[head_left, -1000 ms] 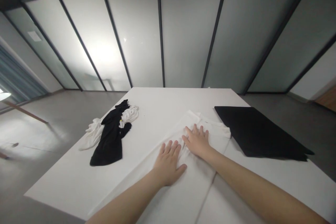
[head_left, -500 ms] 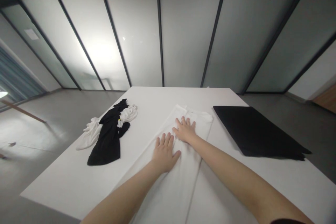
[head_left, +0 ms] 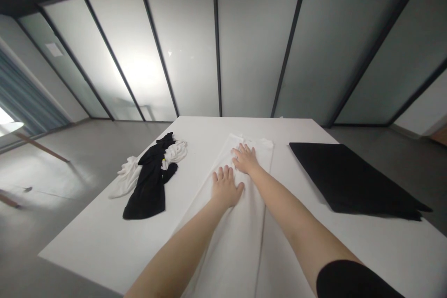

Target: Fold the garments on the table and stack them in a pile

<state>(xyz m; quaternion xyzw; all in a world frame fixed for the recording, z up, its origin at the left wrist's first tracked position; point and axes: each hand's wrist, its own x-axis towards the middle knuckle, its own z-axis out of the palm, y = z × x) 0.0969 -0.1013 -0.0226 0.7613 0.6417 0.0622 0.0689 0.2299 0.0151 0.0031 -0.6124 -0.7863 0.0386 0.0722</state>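
Note:
A long white garment (head_left: 240,237), folded into a narrow strip, lies flat on the white table (head_left: 84,242) and runs from its middle toward me. My left hand (head_left: 226,188) rests flat on the cloth, fingers stretched out and thumb spread to the right. Slightly farther off, my right hand (head_left: 245,158) lies palm down on the garment near its far end, fingers apart. Neither hand grips anything. My forearms hide parts of the garment's edges, and its near end runs out of view.
Crumpled black clothing (head_left: 148,191) lies at the left with white clothing (head_left: 126,179) beside it. Toward the right edge is a flat stack of black fabric or sheets (head_left: 352,179). Frosted glass panels (head_left: 251,46) stand behind the table.
Both hands have slid a little farther away on the table, and the garment's far end has shifted away and left. The camera view has turned slightly.

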